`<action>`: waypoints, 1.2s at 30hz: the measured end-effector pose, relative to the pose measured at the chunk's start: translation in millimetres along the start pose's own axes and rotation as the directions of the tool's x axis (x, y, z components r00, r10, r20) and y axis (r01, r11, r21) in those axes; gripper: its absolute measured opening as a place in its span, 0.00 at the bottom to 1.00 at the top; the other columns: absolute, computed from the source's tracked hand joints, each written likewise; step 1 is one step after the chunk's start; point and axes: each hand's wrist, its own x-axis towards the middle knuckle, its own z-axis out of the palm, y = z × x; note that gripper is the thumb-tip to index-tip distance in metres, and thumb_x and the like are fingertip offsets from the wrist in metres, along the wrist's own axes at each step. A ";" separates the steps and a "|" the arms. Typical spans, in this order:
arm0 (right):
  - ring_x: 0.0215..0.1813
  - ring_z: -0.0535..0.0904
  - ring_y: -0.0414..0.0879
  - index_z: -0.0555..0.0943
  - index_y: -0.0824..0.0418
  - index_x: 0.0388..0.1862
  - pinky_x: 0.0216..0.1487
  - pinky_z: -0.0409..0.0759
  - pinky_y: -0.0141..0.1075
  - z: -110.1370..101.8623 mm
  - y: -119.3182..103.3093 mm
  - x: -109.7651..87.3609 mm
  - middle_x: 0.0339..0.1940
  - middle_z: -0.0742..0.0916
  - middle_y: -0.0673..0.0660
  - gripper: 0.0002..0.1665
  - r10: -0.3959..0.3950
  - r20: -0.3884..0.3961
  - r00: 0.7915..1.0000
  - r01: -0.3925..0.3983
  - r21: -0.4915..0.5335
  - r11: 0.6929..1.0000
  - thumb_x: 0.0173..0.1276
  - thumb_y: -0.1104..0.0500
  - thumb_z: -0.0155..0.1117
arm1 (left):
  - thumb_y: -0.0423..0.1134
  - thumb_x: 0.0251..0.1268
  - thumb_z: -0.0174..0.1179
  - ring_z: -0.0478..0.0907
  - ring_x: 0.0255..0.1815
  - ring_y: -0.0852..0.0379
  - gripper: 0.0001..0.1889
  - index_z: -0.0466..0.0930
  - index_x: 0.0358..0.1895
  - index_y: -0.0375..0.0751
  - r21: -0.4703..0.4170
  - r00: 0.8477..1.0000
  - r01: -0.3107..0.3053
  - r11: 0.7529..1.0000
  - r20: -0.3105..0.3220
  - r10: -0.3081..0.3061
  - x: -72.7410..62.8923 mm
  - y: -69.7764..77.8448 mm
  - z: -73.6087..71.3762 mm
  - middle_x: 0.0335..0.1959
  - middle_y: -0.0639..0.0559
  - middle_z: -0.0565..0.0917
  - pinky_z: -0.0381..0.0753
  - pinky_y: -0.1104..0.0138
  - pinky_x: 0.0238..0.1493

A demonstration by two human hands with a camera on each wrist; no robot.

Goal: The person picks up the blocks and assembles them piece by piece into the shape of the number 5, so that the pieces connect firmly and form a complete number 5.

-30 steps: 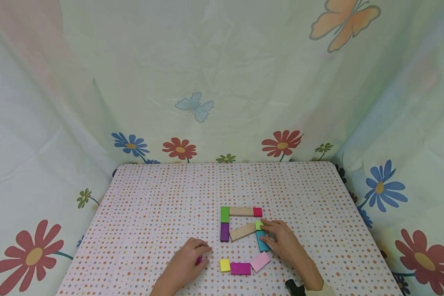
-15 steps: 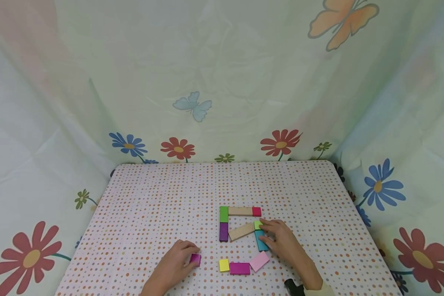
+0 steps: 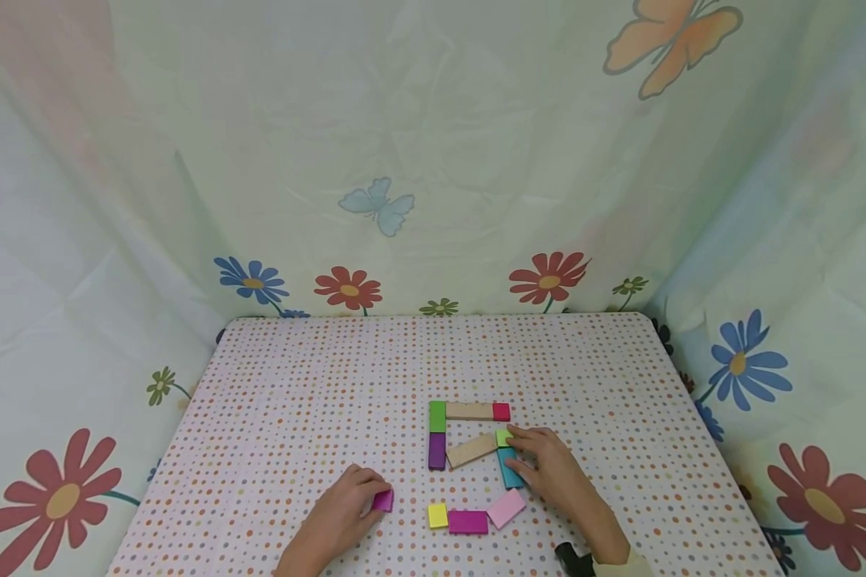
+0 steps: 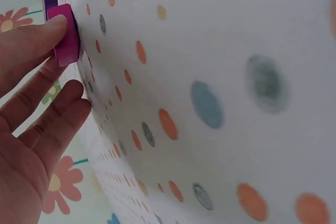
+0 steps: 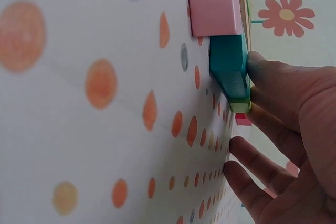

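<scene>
My left hand (image 3: 339, 513) pinches a small magenta block (image 3: 383, 500) between thumb and fingers at the tabletop, left of the other blocks. In the left wrist view the thumb lies on this block (image 4: 67, 38). My right hand (image 3: 559, 473) rests its thumb on a teal block (image 3: 509, 471) and its index finger on a lime block (image 3: 503, 437); both fingers are fairly straight. A pink block (image 3: 506, 509) lies tilted below the teal one. Beside it come a longer magenta block (image 3: 467, 522) and a yellow block (image 3: 437, 515).
Behind lie a green block (image 3: 437, 417), a purple block (image 3: 436, 450), a plain wooden block (image 3: 469, 411), a red block (image 3: 501, 412) and a slanted wooden block (image 3: 472, 451). The dotted table (image 3: 296, 401) stands between flowered curtains (image 3: 433, 160). A black object (image 3: 573, 561) sits by the right wrist.
My left hand has moved left with the small magenta block, away from the yellow block, and more of the held block shows. My right hand has stayed in place.
</scene>
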 end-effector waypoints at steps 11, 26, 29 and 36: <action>0.73 0.78 0.60 0.87 0.61 0.63 0.73 0.77 0.62 -0.5 -0.2 0.0 0.74 0.83 0.56 0.26 0.011 0.010 1.000 -0.011 0.011 1.000 0.69 0.53 0.77 | 0.40 0.64 0.75 0.79 0.53 0.62 0.15 0.91 0.54 0.48 -0.056 0.998 -0.048 0.997 0.030 0.049 19.7 14.5 3.3 0.52 0.59 0.88 0.86 0.67 0.56; 0.73 0.77 0.59 0.87 0.60 0.63 0.73 0.76 0.61 -0.5 -1.0 -0.2 0.74 0.83 0.55 0.26 0.020 0.008 1.000 -0.020 0.001 1.000 0.70 0.53 0.76 | 0.39 0.62 0.76 0.80 0.55 0.61 0.16 0.90 0.54 0.49 -0.045 0.991 -0.131 0.990 0.006 0.132 28.4 26.1 15.0 0.53 0.59 0.89 0.86 0.66 0.58; 0.73 0.78 0.59 0.87 0.61 0.63 0.73 0.77 0.61 -0.4 -0.9 -0.9 0.74 0.84 0.55 0.26 0.010 0.001 1.000 -0.010 0.005 1.000 0.69 0.53 0.76 | 0.40 0.64 0.74 0.80 0.56 0.61 0.17 0.90 0.56 0.50 -0.046 0.991 -0.126 0.991 0.027 0.127 29.0 28.3 15.2 0.54 0.60 0.88 0.86 0.66 0.59; 0.72 0.78 0.59 0.87 0.61 0.63 0.73 0.77 0.61 0.0 0.1 -1.3 0.73 0.84 0.55 0.26 0.001 -0.005 1.000 -0.001 0.006 1.000 0.69 0.53 0.76 | 0.39 0.67 0.72 0.79 0.57 0.62 0.16 0.90 0.57 0.50 -0.050 0.989 -0.124 0.991 0.075 0.127 31.6 33.2 13.2 0.55 0.61 0.88 0.86 0.68 0.59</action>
